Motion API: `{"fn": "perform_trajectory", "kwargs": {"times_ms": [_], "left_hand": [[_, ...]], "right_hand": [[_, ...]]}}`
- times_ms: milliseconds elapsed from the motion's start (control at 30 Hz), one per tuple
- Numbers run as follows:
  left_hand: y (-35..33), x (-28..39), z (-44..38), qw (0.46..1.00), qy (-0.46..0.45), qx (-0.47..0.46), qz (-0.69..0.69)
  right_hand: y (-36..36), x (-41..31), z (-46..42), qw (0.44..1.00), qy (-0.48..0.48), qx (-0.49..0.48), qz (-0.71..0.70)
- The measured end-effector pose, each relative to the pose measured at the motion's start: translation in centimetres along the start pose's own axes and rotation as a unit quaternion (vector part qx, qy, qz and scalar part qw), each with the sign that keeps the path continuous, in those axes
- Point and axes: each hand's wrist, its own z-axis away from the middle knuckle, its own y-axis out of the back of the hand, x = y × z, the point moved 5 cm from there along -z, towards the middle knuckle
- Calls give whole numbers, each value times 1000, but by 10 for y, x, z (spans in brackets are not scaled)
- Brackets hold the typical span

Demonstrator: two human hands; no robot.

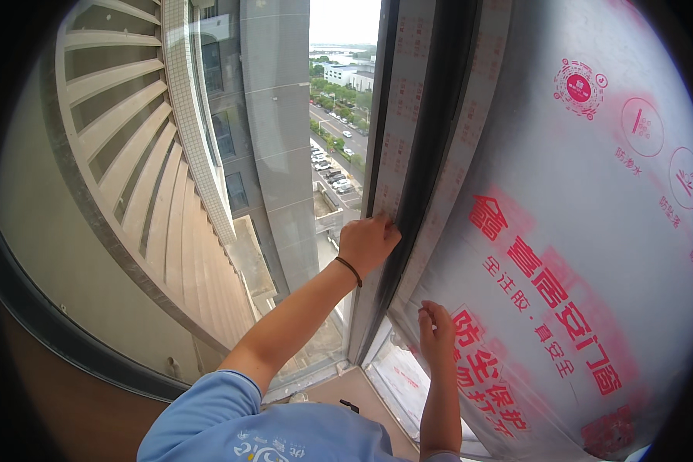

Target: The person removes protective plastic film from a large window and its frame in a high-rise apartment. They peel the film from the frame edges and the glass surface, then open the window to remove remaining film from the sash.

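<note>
My left hand [369,245], with a dark band at the wrist, is against the upright window frame [407,133]. Its fingers are bent at the edge between the pale printed film strip and the black section; whether they pinch anything is hidden. Lower and to the right is my right hand [437,332], fingers curled, in front of the left edge of a large translucent plastic sheet [531,242] printed in red. I cannot tell whether it grips the sheet. A second printed film strip [468,127] runs down the frame beside the sheet.
Window glass [289,190] stands at the left, with a louvred screen [150,190], a tiled wall and a road with parked cars far below outside. Under my arms the frame's lower corner [355,365] meets a brownish surface [346,386], where a small black object [349,406] lies.
</note>
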Motion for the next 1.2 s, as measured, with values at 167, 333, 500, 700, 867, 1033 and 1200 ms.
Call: {"fn": "perform_trajectory", "kwargs": {"times_ms": [167,333,500,700,867,1033,1200], "left_hand": [[-1,1,-2,1000,9,-3,-3],[2,6,-7,999,16,-7,-28],[1,5,-7,999,51,-4,-15],[-2,5,-4,997,53,0,-50],[-5,10,-8,997,16,20,-79],[-1,7,-12,995,10,-36,-87],[4,4,-6,997,-26,-29,-62]], "right_hand": [[-5,22,6,996,-52,-51,-45],[-15,22,7,986,-94,-85,-104],[-27,32,15,979,-118,-128,-109],[-33,36,26,973,-110,-176,-105],[-35,15,12,981,-70,-169,-70],[-56,-9,-23,984,-28,-111,-137],[-74,-24,-43,979,-4,-69,-193]]}}
